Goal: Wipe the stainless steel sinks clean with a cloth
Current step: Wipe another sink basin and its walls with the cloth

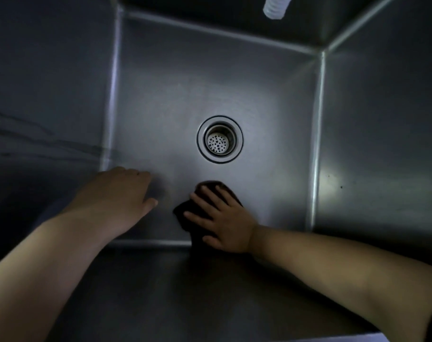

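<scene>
two bare arms are reaching into the steel sink (pixel 234 70). at eight o'clock from the drain (pixel 219 139), the left hand (pixel 116 196) is lying flat and released on the basin floor; at six o'clock, the right hand (pixel 225 218) is pressing straight fingers on the dark cloth (pixel 185 211).

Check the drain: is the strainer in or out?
In. The perforated strainer sits down inside the drain, its holes visible, nothing covering it.
</scene>
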